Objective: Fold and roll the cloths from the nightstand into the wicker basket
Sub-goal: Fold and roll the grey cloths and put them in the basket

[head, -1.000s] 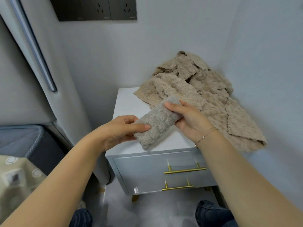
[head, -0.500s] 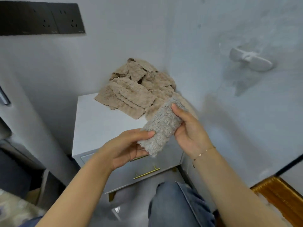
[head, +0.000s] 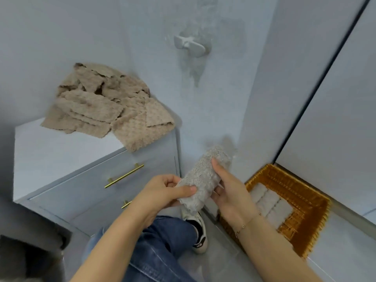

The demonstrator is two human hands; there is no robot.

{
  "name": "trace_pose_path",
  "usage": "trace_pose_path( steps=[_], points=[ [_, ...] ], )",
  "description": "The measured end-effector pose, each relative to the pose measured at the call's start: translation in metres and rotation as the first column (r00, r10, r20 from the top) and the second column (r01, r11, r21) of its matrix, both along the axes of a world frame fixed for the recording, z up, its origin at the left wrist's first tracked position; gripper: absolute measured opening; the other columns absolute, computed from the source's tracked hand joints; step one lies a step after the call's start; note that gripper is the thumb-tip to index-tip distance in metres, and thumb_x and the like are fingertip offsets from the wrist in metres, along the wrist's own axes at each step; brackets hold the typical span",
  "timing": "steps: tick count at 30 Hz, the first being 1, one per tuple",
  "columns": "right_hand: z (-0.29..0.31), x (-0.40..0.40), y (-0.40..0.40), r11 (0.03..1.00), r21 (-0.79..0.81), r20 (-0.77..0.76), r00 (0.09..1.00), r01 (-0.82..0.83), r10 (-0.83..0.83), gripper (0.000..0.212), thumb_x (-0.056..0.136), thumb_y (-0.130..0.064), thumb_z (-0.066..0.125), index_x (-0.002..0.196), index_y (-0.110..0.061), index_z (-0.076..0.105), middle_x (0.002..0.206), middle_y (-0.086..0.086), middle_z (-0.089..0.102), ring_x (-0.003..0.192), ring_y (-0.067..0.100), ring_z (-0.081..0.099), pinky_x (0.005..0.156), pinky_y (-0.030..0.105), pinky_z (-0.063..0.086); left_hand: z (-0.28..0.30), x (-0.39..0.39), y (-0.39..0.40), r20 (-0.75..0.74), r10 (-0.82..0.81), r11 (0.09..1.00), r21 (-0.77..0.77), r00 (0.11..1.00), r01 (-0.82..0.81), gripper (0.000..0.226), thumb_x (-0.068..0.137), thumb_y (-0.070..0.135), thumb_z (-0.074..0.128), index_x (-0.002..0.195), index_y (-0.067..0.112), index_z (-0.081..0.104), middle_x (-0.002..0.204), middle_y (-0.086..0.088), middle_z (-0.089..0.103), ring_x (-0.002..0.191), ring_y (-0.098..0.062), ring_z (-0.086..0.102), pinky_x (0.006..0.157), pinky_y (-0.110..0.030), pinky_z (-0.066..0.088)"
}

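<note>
Beside the nightstand [head: 61, 159], both hands grip the rolled cloth [head: 203, 176], angled up-right.

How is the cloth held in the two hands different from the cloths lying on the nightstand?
The held cloth is rolled into a tight cylinder, while the nightstand cloths lie loose and crumpled in a pile. The held cloth looks grey; the nightstand cloths look beige. The held cloth is gripped in the air by the left hand and right hand; the nightstand cloths rest on the nightstand. Both look fluffy and textured.
</note>
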State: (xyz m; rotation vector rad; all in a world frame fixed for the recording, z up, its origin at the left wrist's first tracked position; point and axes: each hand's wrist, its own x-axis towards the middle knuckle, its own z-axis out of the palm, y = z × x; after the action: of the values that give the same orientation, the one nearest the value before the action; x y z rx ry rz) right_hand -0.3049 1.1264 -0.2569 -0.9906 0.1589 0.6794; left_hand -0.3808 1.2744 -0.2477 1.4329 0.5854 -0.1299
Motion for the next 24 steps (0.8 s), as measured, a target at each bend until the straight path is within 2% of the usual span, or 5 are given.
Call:
trace_pose_path(
  steps=[5,9,15,20,24],
  points=[
    [-0.022,0.019,-0.059,0.973,-0.077,-0.018,0.976,0.217,-0.219,0.038,0.084,-0.029,0.070,0.118,-0.013,0.064,0.105,0.004,0.074,0.092,0.017,0.071,0.071,0.029,0.060,-0.016,0.038,-0.059,-0.079,-0.224,0.948,0.215,0.971,0.236,0.035,0.075,0.034,0.080,0.102,0.015,0.065,0.092,-0.001,0.073,0.078,-0.007,0.068,0.073,-0.023,0.055],
    [-0.048,0.055,-0.109,0.920,-0.150,0.004,0.931,0.362,-0.365,0.036,0.086,-0.028,0.069,0.117,-0.012,0.063,0.107,0.006,0.072,0.093,0.020,0.070,0.075,0.034,0.059,-0.042,0.083,-0.095,-0.185,-0.403,0.797,0.411,0.896,0.443,0.055,0.075,0.056,0.072,0.118,0.026,0.055,0.105,0.006,0.065,0.095,-0.010,0.064,0.083,-0.027,0.052],
    [-0.134,0.129,-0.197,0.725,-0.409,0.137,0.823,0.554,-0.552,0.041,0.086,-0.028,0.071,0.119,-0.009,0.057,0.109,0.003,0.067,0.095,0.018,0.067,0.072,0.029,0.055,-0.107,0.159,-0.134,-0.192,-0.569,0.563,0.617,0.799,0.550,0.029,0.085,0.042,0.069,0.108,0.026,0.061,0.106,0.008,0.065,0.099,-0.008,0.059,0.075,-0.018,0.044],
    [-0.239,0.175,-0.241,0.508,-0.699,0.203,0.821,0.503,-0.534,0.032,0.091,-0.029,0.065,0.108,-0.007,0.049,0.094,0.000,0.057,0.087,0.017,0.059,0.070,0.027,0.047,-0.190,0.207,-0.148,-0.270,-0.727,0.268,0.735,0.632,0.622,0.022,0.091,0.029,0.062,0.111,0.022,0.066,0.119,0.001,0.058,0.116,-0.017,0.049,0.095,-0.028,0.040],
    [-0.300,0.196,-0.259,0.346,-0.850,0.226,0.868,0.398,-0.442,0.040,0.090,-0.030,0.065,0.118,-0.006,0.052,0.115,0.012,0.061,0.102,0.030,0.059,0.087,0.043,0.051,-0.240,0.217,-0.146,-0.233,-0.797,0.217,0.751,0.557,0.624,0.025,0.096,0.022,0.055,0.120,0.022,0.060,0.128,0.005,0.053,0.122,-0.014,0.042,0.099,-0.020,0.031]
  ],
)
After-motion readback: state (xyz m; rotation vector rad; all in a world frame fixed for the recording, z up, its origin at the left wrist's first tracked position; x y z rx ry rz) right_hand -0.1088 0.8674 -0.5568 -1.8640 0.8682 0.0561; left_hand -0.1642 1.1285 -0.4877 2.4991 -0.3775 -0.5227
